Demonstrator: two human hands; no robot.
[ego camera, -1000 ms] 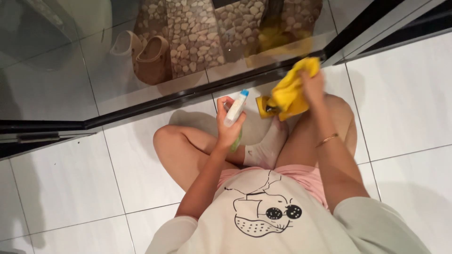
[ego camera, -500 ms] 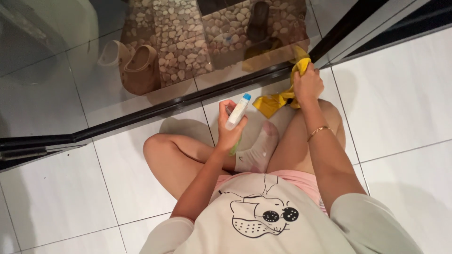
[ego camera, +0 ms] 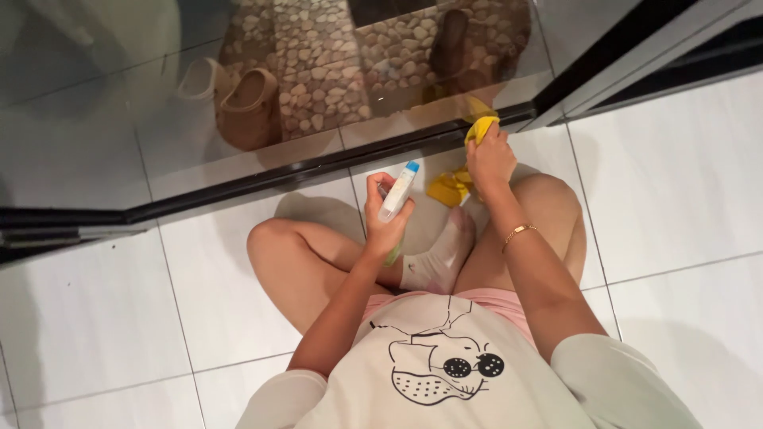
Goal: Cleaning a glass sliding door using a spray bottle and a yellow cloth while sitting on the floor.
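Yellow cloth (ego camera: pixel 465 163) meets dark door track (ego camera: pixel 318 168) above white tiles (ego camera: pixel 95 302).

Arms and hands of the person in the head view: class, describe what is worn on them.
Both arms are bare below loose, pale cream sleeves ending near the elbow. The right wrist carries a thin gold bracelet. The left hand and right hand are ungloved.

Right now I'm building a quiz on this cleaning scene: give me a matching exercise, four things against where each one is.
Things:
1. spray bottle
2. yellow cloth
3. bracelet
4. tan clogs

Places:
A. on the right wrist
B. behind the glass door, beside the pebble mat
C. held in the left hand
D. gripped by the right hand at the door's bottom track

Pairs: 1-C, 2-D, 3-A, 4-B
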